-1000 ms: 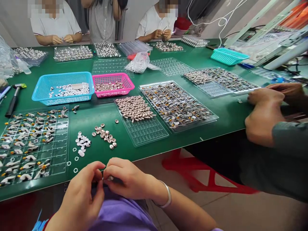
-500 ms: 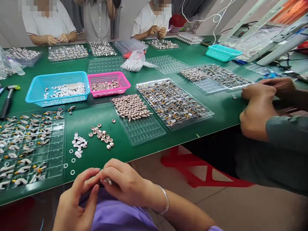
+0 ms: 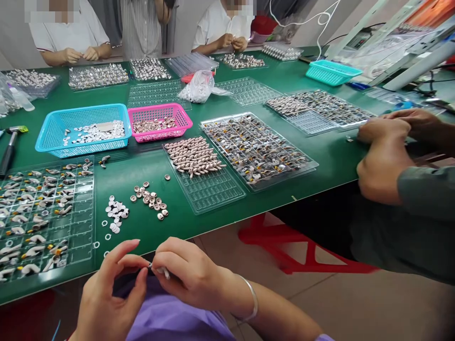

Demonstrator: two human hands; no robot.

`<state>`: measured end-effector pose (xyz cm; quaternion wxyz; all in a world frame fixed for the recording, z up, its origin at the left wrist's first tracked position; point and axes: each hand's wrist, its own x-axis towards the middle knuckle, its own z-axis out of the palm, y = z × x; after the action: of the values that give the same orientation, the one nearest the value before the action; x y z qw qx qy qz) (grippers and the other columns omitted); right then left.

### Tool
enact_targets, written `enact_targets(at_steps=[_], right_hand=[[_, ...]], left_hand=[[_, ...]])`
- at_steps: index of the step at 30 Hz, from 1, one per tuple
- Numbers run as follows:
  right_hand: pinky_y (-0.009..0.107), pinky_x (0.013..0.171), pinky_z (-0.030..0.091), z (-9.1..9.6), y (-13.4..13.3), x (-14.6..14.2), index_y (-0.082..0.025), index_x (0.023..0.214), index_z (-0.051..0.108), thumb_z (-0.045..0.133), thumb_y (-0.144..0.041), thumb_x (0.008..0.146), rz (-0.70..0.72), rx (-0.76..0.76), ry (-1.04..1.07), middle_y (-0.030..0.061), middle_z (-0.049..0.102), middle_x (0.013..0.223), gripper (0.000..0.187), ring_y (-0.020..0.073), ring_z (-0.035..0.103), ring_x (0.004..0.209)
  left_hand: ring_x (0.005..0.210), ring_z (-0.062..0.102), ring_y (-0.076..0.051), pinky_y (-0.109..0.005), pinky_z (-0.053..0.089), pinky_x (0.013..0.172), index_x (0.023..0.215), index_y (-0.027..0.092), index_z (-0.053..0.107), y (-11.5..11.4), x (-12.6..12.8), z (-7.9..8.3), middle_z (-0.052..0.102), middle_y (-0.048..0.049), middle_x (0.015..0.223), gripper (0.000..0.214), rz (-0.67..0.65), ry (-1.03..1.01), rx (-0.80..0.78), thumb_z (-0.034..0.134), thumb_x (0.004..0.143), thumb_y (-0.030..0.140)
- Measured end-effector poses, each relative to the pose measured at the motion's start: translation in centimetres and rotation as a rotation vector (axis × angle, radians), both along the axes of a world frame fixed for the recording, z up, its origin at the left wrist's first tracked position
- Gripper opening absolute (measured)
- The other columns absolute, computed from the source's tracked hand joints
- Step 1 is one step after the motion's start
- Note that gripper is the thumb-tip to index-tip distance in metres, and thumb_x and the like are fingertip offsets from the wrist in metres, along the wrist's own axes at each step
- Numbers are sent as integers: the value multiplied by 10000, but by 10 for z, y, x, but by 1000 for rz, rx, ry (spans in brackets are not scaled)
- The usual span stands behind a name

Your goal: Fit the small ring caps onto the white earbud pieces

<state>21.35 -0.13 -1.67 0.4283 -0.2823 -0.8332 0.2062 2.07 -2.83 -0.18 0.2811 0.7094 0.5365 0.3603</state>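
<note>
Both my hands meet just below the near edge of the green table (image 3: 227, 203), over my purple lap. My right hand (image 3: 185, 272) pinches a small whitish part (image 3: 164, 271) between thumb and fingers. My left hand (image 3: 110, 293) touches the tip of that part with thumb and forefinger, its other fingers lifted. Closest on the table lie a cluster of small copper-coloured caps (image 3: 151, 199), a cluster of white discs (image 3: 116, 213) and a few loose white rings (image 3: 96, 244). A clear compartment tray (image 3: 76, 246) with finished white pieces lies at my left.
A blue basket (image 3: 53, 137) and a pink basket (image 3: 185, 121) hold small parts; clear trays (image 3: 216, 194) of pieces lie to their right. A co-worker's hands (image 3: 386, 156) rest at the right table edge. Other people work along the far side. A red stool (image 3: 284, 241) stands below.
My hands have sunk slightly toward my lap, and my left fingers have spread open around the part. The co-worker's hands shifted slightly.
</note>
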Motion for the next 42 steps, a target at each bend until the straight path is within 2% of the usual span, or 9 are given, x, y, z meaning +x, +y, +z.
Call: enact_targets(at_steps=[9, 16, 21, 28, 36, 42], right_hand=[[260, 631, 463, 2, 2, 0, -159, 885, 545, 419, -93, 961, -1, 85, -97, 53, 613, 763, 162, 156, 528, 682], [254, 609, 460, 2, 4, -1, -146, 846, 559, 417, -85, 952, 16, 117, -91, 58, 610, 745, 188, 154, 512, 667], [248, 615, 483, 1, 5, -1, -132, 822, 572, 431, -80, 949, 64, 93, -60, 75, 618, 737, 197, 158, 509, 674], [238, 674, 524, -2, 6, -1, -127, 889, 573, 433, -90, 965, 94, 73, -5, 97, 641, 804, 163, 161, 552, 745], [211, 683, 527, -7, 6, -2, -138, 922, 568, 469, -109, 964, 132, -39, 137, 80, 623, 823, 111, 139, 561, 753], [207, 678, 520, -9, 5, -3, -158, 917, 551, 480, -118, 960, 135, -86, 153, 67, 606, 824, 93, 136, 559, 755]], left_hand=[[704, 730, -107, -174, 575, 736, 1270, 263, 502, 2, 4, 7, 742, 39, 819, 422, -40, 193, 204, 576, 867, 162], [665, 706, -96, -176, 580, 709, 1255, 247, 511, 8, 3, 11, 709, 54, 764, 411, -85, 196, 197, 546, 862, 136], [636, 690, -93, -177, 569, 675, 1206, 262, 528, 8, 2, 9, 689, 71, 744, 388, -81, 139, 136, 558, 838, 142], [637, 684, -91, -179, 556, 684, 1195, 274, 520, 7, 0, 4, 689, 80, 748, 394, -72, 48, 76, 590, 830, 144], [650, 681, -90, -162, 553, 667, 1133, 292, 497, 9, 4, 17, 679, 97, 713, 349, -65, -121, -192, 579, 826, 146], [628, 660, -91, -172, 533, 648, 1116, 290, 524, 5, 10, 22, 674, 106, 685, 312, 55, -218, -289, 579, 822, 200]])
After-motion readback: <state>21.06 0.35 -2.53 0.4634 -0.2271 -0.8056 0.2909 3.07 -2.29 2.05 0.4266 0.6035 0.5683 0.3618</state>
